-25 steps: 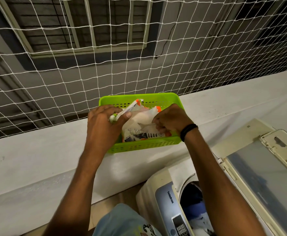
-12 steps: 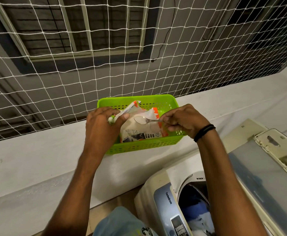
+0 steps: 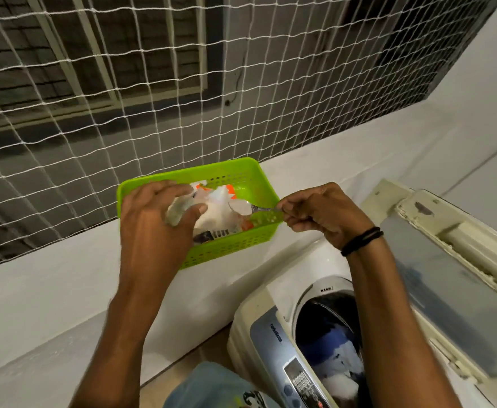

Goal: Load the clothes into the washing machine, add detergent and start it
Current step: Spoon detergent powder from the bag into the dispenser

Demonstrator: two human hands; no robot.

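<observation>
Washing machine (image 3: 273,343) at the lower right, lid (image 3: 447,278) swung up and open, tub mouth exposed. Clothes (image 3: 334,360) already lying inside the tub, blue and white fabric visible, so loading looks done or nearly so. White ledge (image 3: 50,284) along the netted opening, serving as the worktop, just behind and left of the machine. Green basket (image 3: 241,240) sitting on that ledge near its front edge, close to the machine's back corner. Detergent pouch (image 3: 218,213) standing inside the basket, white with orange print, mouth open.

Left hand (image 3: 156,228) over the basket's left side, fingers (image 3: 195,209) curled around the pouch's bunched top, gripping it firmly. Right hand (image 3: 326,213) at the basket's right rim, fingers pinched narrow on the handle of a spoon (image 3: 247,207), bowl heaped with white powder and hovering just above the pouch mouth.

Judged stage: scooping detergent, midway through the task. Left to do: carrying the spoonful across to the tub without spilling, tipping it in, closing the lid, then pressing the controls on the front panel (image 3: 297,381) to start.
</observation>
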